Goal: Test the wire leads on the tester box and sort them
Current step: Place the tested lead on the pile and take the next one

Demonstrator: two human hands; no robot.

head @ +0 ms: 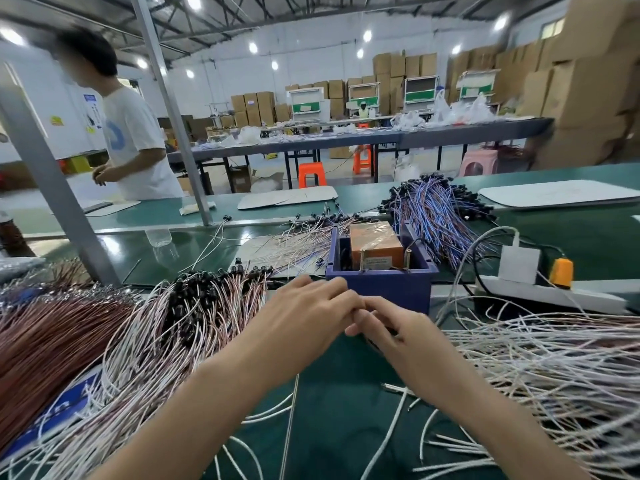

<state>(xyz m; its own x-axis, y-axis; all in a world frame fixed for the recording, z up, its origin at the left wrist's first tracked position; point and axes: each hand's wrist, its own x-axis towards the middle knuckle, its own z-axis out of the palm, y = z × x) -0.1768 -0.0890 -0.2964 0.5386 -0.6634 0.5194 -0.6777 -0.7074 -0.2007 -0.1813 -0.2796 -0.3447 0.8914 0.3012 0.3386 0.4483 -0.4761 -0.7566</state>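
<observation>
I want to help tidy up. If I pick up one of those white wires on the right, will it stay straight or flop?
It will probably flop: the white wires lie in loose curves and loops. It likely feels light, being so thin. It may also drag its neighbours along, since the pile looks criss-crossed and tangled.
</observation>
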